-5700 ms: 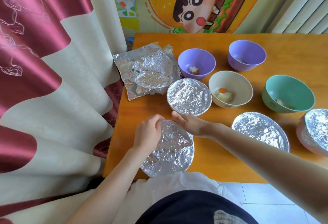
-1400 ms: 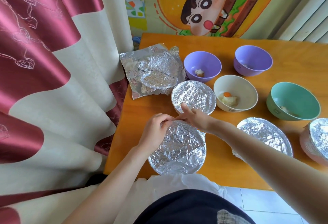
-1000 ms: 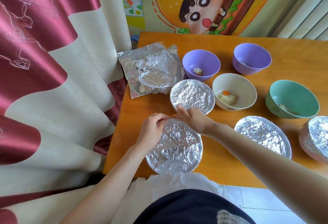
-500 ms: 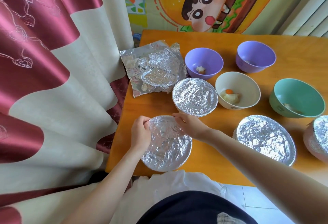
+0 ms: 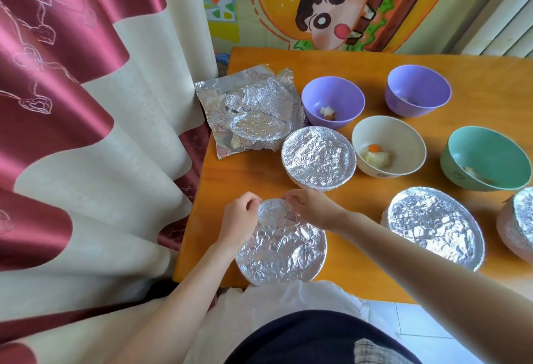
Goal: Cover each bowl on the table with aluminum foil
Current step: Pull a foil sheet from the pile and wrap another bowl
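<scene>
A foil-covered bowl (image 5: 284, 248) sits at the table's near edge. My left hand (image 5: 239, 221) grips its left far rim with curled fingers, and my right hand (image 5: 313, 208) pinches the foil at the far rim. Three more foil-covered bowls stand behind (image 5: 318, 158), to the right (image 5: 432, 226) and at the right edge (image 5: 519, 222). Uncovered are two purple bowls (image 5: 333, 101) (image 5: 418, 94), a cream bowl (image 5: 388, 146) and a green bowl (image 5: 487, 158), each holding a little food. Loose crumpled foil sheets (image 5: 251, 109) lie at the far left.
The orange table (image 5: 248, 173) ends close to my body; its left edge meets a red and cream curtain (image 5: 86, 133). A cartoon picture (image 5: 331, 6) stands behind the table. Tiled floor (image 5: 427, 323) shows below the near edge.
The camera view has shifted a little. Both hands stay at the near bowl's far rim, working the foil; the bowl has shifted slightly on the table.
</scene>
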Available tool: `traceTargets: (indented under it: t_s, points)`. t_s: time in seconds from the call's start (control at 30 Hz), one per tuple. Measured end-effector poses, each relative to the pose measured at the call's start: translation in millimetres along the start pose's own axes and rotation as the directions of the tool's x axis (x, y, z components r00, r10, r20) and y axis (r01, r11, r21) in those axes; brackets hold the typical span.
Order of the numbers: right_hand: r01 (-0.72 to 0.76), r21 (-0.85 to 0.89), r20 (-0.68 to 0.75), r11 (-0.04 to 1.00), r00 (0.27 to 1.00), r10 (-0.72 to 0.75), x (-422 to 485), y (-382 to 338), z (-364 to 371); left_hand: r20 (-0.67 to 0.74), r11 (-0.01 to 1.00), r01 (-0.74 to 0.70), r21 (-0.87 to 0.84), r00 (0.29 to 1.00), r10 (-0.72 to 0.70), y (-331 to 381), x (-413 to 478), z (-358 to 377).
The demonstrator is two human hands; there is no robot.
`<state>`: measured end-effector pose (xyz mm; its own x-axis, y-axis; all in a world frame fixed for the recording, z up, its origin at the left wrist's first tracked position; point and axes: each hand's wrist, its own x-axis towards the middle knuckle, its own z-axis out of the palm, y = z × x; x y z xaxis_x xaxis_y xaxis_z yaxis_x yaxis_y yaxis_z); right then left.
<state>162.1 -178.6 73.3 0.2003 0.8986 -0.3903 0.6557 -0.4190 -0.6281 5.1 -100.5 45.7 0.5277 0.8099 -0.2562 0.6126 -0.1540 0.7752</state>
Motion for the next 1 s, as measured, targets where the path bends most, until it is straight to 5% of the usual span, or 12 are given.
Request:
traceTargets:
  t_s: [0.1,0.3,0.57,1.0]
  points:
    - [0.062,-0.054,-0.033,0.997,0.997,-0.064,-6.8,2.8,-1.7,-0.042,0.995,-0.068,0.069,0.997,0.071,9.1,-5.0,6.5]
    - [0.019,0.190,-0.132,0.982,0.991,0.007,-4.2,-3.8,-22.2,-0.119,0.983,-0.153,0.103,0.979,0.165,23.0,-3.4,7.0]
    - [-0.040,0.101,-0.188,0.994,0.980,0.059,-13.1,-4.6,-7.8,-0.086,0.992,-0.120,0.042,0.989,0.124,23.5,-11.2,17.5]
    - [0.035,0.243,-0.143,0.969,0.990,0.000,-5.5,-1.9,-14.0,-0.075,0.987,-0.161,-0.010,0.984,0.160,27.8,-12.4,17.6]
